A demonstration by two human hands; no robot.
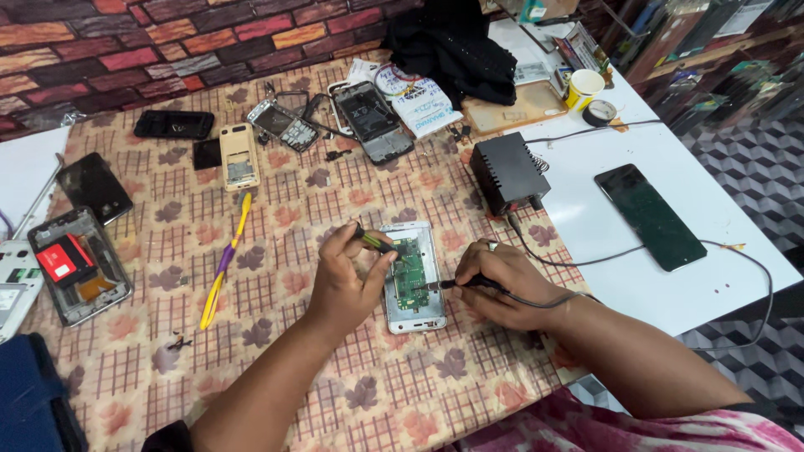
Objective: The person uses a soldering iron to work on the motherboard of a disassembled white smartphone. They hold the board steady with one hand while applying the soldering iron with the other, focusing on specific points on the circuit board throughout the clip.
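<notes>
Green circuit board in one opened phone, left hand pinching one tool, right hand gripping one soldering iron.

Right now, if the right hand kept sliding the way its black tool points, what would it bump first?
Probably the green circuit board in the opened phone: the right hand aims its soldering iron leftward, tip already at the board.

Counting the things on the table

There are two hands, the left hand and the right hand, and one open phone between them. I count one black box, one yellow cup, one roll of tape, one yellow and purple tool and one black cloth.
</notes>
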